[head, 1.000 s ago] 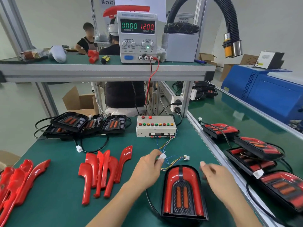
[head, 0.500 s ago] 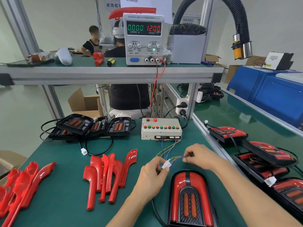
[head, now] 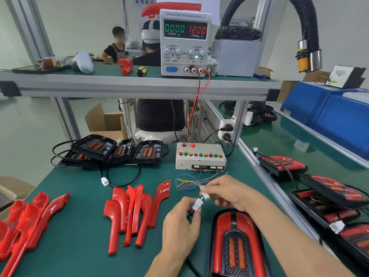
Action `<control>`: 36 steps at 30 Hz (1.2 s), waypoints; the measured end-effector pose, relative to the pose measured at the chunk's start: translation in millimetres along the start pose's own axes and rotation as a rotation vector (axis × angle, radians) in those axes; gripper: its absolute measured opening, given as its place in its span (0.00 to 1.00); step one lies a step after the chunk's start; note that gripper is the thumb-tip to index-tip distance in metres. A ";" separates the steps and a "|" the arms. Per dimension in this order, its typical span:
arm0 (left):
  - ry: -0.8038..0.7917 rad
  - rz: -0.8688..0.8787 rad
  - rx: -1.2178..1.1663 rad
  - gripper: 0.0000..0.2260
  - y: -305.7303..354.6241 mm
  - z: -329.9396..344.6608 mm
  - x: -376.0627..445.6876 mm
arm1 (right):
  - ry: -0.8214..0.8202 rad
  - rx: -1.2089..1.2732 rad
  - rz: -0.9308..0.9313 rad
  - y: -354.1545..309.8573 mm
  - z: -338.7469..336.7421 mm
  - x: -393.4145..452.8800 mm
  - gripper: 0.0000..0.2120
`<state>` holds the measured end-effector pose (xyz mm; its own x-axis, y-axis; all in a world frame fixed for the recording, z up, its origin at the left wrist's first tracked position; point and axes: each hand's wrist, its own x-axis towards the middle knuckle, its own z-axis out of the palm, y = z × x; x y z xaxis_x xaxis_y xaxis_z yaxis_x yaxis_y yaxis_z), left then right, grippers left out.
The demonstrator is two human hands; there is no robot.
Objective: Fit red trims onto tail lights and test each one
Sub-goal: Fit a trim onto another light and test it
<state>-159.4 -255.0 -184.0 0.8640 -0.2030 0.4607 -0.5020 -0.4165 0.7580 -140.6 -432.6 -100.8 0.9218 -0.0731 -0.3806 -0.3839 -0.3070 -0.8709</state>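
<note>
The trimmed tail light (head: 235, 244) lay flat at the near edge of the tabletop, right of centre — glossy red trims down both sides of its black body, two orange bars in the middle. Its white connector (head: 197, 204) sat pinched in my left hand (head: 180, 226), almost touching the tester's connector (head: 205, 195) held in my right hand (head: 229, 193). Loose red trims (head: 133, 210) were heaped mid-table, more at the left edge (head: 26, 222). Untrimmed black tail lights (head: 113, 149) were stacked toward the far left.
</note>
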 end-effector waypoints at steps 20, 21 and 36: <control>0.109 -0.089 -0.042 0.08 1.3 -1.0 0.4 | 0.061 0.269 -0.095 8.7 23.3 1.2 0.08; 0.110 -0.082 -0.035 0.08 2.0 -1.1 0.9 | 0.075 0.260 -0.109 9.0 23.3 1.3 0.08; 0.128 -0.117 -0.038 0.08 -0.8 0.1 2.3 | 0.073 0.220 -0.141 4.6 31.2 -5.9 0.12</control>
<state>-157.1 -255.2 -183.6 0.9057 -0.0395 0.4220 -0.4019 -0.3962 0.8255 -149.4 -404.0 -112.2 0.9654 -0.1146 -0.2342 -0.2463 -0.1061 -0.9634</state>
